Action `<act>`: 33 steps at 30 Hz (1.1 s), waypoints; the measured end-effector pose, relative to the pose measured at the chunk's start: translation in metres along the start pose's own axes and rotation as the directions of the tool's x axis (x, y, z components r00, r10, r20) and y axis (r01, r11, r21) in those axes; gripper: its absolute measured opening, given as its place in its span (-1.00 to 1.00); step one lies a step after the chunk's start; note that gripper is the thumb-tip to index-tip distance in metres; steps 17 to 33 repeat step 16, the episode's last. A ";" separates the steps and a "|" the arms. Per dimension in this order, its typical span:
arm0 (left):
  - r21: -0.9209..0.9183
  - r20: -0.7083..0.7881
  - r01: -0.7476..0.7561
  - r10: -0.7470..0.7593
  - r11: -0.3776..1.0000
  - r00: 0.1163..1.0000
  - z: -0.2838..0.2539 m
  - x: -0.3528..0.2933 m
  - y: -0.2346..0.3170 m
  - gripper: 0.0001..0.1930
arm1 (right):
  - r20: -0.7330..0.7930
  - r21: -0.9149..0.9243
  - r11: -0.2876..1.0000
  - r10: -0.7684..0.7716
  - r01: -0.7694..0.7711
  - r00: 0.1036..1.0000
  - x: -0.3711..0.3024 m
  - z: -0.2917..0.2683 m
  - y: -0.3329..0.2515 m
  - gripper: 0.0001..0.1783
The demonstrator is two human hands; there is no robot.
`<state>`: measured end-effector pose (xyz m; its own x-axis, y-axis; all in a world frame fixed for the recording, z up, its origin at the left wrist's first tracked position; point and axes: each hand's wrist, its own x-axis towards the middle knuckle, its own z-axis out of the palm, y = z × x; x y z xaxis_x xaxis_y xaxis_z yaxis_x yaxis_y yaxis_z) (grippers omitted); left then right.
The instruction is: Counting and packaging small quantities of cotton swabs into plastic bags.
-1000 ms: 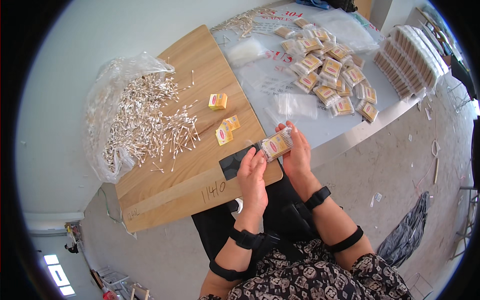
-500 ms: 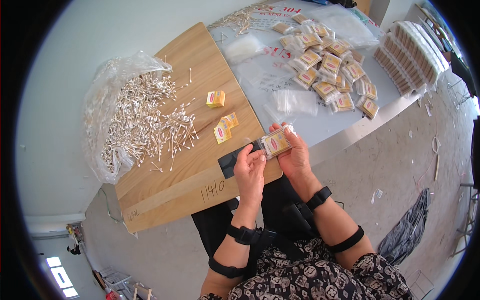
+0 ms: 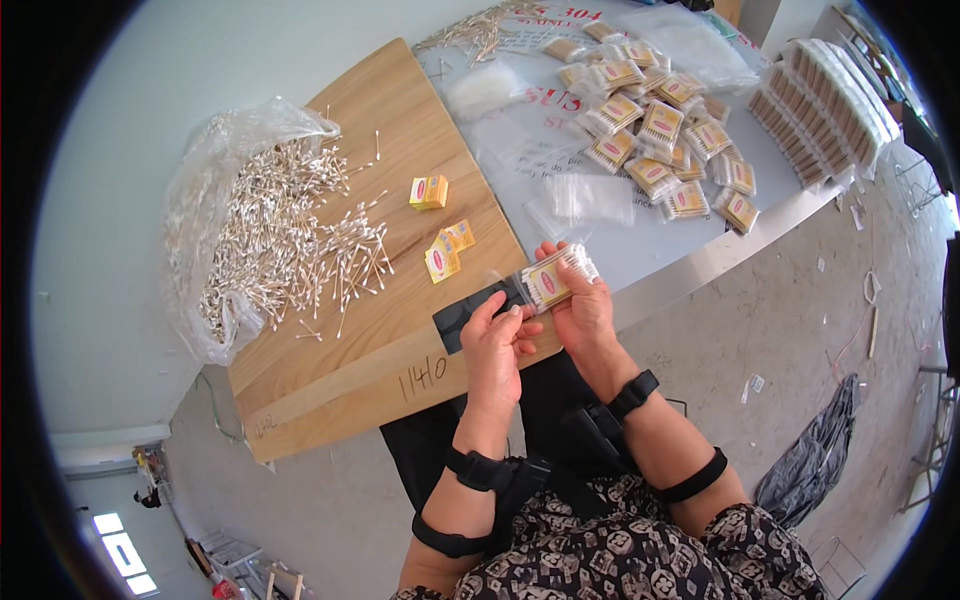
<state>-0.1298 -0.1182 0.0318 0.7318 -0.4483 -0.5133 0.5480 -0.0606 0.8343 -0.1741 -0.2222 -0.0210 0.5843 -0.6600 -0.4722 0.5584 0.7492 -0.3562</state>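
Note:
My right hand [image 3: 585,315] holds a small clear zip bag of cotton swabs [image 3: 547,285], its thumb across the top and its fingers beneath. White swab tips fill the bag's right end, and a yellow card shows through the plastic. At the bag's left end, my left hand [image 3: 492,345] has thumb and fingers closed on the plastic edge. Under these fingertips, a flat black piece [image 3: 462,318] lies at the wooden board's edge. Beyond it are loose yellow cards [image 3: 443,262] and a small stack of yellow cards [image 3: 429,192].
Loose cotton swabs [image 3: 285,235] spill from a large clear bag [image 3: 185,270] across the wooden board [image 3: 420,120]. On the grey table lie empty zip bags [image 3: 590,200] and a heap of filled swab bags [image 3: 660,130]. Stacked packs [image 3: 820,110] stand at the far right.
The swab bag has tilted slightly, its right end now farther up, and more white tips show beside my right thumb. My left fingers have shifted a little along its left end.

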 end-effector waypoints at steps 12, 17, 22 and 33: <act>-0.016 -0.024 -0.199 0.198 0.980 0.980 0.012 -0.003 -0.008 -0.55 | 0.000 0.052 0.998 0.034 -0.034 0.999 0.005 0.005 -0.006 -0.54; 0.232 0.032 -0.181 0.179 0.956 0.983 0.009 0.001 -0.008 -0.49 | 0.017 0.023 0.999 0.026 -0.027 1.000 0.009 0.002 -0.001 -0.48; 0.232 0.032 -0.181 0.179 0.956 0.983 0.009 0.001 -0.008 -0.49 | 0.017 0.023 0.999 0.026 -0.027 1.000 0.009 0.002 -0.001 -0.48; 0.232 0.032 -0.181 0.179 0.956 0.983 0.009 0.001 -0.008 -0.49 | 0.017 0.023 0.999 0.026 -0.027 1.000 0.009 0.002 -0.001 -0.48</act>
